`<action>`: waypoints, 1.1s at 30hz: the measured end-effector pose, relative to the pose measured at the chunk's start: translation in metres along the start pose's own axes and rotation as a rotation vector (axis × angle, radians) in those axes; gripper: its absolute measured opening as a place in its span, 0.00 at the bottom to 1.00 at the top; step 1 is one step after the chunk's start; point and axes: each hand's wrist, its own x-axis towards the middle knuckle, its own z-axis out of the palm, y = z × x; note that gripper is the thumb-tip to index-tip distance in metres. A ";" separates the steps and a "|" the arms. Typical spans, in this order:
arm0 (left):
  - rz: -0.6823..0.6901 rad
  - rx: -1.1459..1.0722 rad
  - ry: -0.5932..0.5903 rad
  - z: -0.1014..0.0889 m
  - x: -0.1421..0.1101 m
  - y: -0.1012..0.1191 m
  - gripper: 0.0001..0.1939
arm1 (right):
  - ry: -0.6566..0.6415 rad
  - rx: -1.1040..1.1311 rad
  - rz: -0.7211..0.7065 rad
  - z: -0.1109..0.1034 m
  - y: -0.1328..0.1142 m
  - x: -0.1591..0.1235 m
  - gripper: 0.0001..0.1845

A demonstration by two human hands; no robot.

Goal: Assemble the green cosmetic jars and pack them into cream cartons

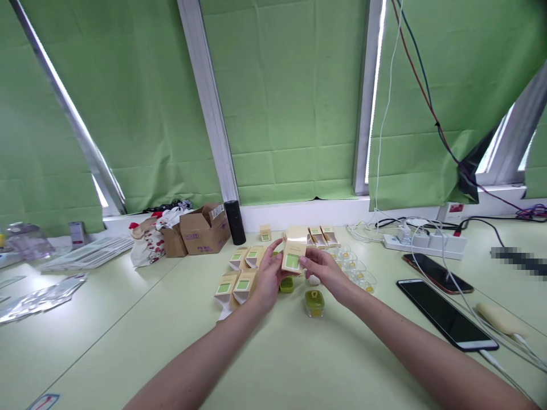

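A cream carton (294, 246) is grasped by the left hand (268, 277) and the right hand (325, 271), just beyond the green-lidded jar (315, 303). Left of that jar, similar cartons (224, 286) are grouped; beyond it, to the right, clear containers (352, 265) are clustered.

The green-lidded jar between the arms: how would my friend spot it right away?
Find the pale green table and look between the person's two forearms. Just below the held cream box, and a little to its right, stands the green-lidded jar. Unlike the green piece behind it to the left, it sits nearer the camera and shows clear sides.
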 end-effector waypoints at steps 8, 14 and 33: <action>0.079 0.135 -0.024 0.005 -0.009 -0.008 0.28 | 0.118 0.198 0.055 -0.007 0.009 0.004 0.26; 0.149 0.224 -0.092 0.007 -0.018 -0.020 0.29 | 0.092 0.175 0.052 -0.008 0.020 0.003 0.27; 0.167 0.288 -0.083 0.005 -0.025 -0.017 0.26 | 0.101 0.117 -0.005 -0.001 0.025 -0.002 0.32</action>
